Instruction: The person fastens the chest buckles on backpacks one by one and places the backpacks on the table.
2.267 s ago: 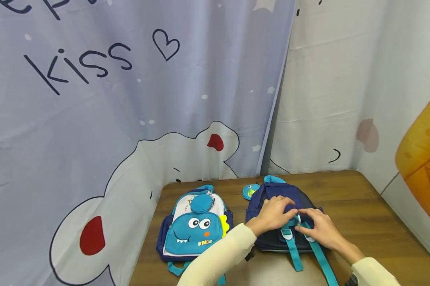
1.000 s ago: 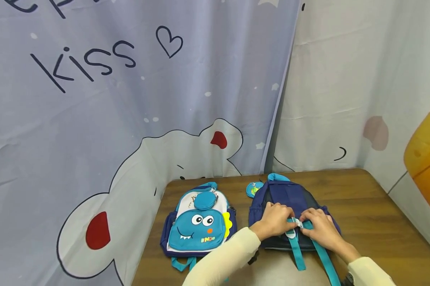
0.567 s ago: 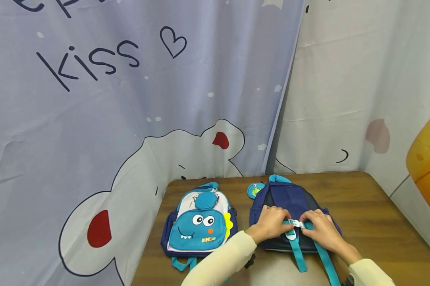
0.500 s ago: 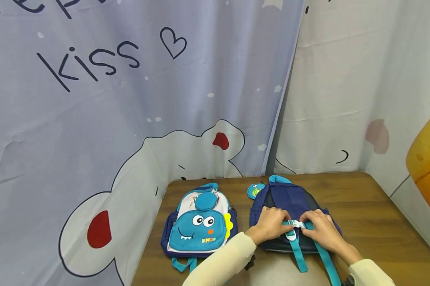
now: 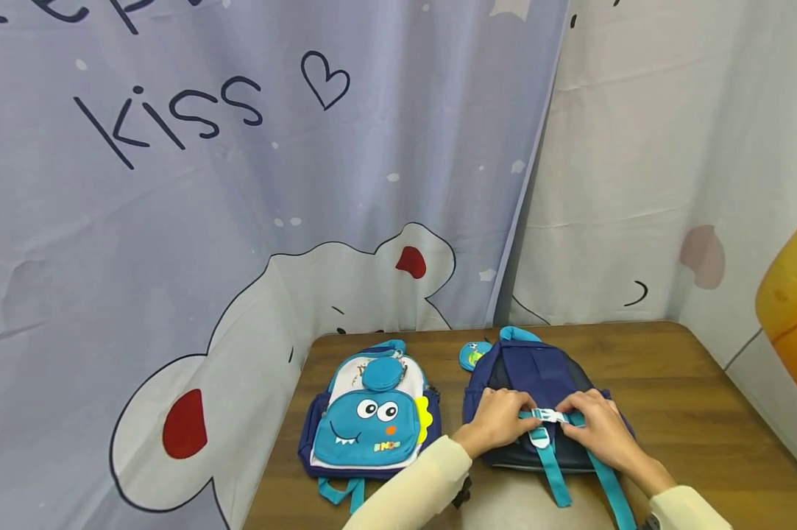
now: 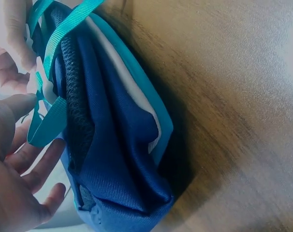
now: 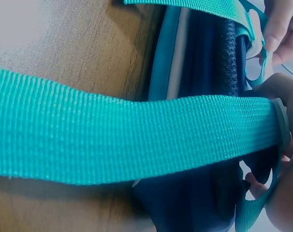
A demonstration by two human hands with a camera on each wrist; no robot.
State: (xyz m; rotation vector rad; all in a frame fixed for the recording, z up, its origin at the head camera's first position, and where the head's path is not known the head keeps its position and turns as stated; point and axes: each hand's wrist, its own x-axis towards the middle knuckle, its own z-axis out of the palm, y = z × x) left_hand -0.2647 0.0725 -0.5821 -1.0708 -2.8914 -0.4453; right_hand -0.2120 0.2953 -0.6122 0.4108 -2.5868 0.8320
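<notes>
1. One small white plastic buckle (image 5: 550, 416) sits between my hands, above the lower half of the backpack; its two halves look joined, though I cannot tell whether they have latched.
2. My left hand (image 5: 502, 417) pinches its left end, where the strap enters, the remaining fingers spread loosely. My right hand (image 5: 597, 423) pinches the right end between thumb and fingers.
3. I judge the buckle light, stiff and slightly slippery, best held by its outer ends so the middle stays free.
4. Two flat turquoise webbing straps (image 5: 553, 475) trail toward me, one from a white plastic adjuster (image 5: 540, 437). They should be soft and limp, guided better by tension than by pushing.
5. Beneath lies the navy-blue and black fabric backpack (image 5: 540, 368), back panel up; probably soft and light, giving little firm support.
6. Beside its upper left edge shows a round turquoise pouch (image 5: 474, 355). Farther left rests a turquoise, white and navy backpack with a cartoon face (image 5: 372, 423).
7. Everything lies on the brown wood-grain bench (image 5: 670, 390), with a pale printed fabric curtain (image 5: 173, 221) behind.
</notes>
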